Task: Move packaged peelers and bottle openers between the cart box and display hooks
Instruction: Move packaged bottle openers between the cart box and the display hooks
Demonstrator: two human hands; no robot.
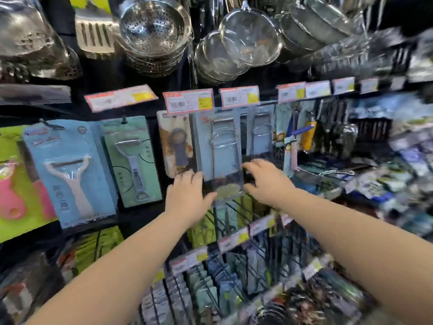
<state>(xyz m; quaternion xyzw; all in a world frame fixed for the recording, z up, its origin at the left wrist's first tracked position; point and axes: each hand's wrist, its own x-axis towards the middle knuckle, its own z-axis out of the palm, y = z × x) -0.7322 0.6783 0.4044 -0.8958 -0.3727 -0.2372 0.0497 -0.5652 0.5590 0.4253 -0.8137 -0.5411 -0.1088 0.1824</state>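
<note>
Head view: blue pack [220,146] is hanging long-axis vertical just below price tag [188,100], left hand [187,198] touching its lower-left edge with near-straight fingers, right hand [264,181] curling at its lower-right edge, pinch not discernible.

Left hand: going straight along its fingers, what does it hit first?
Likely the brown-card pack: the left hand points its fingers up at its lower edge, just left of the blue pack. Blur leaves depth unclear; they may already touch.
</note>
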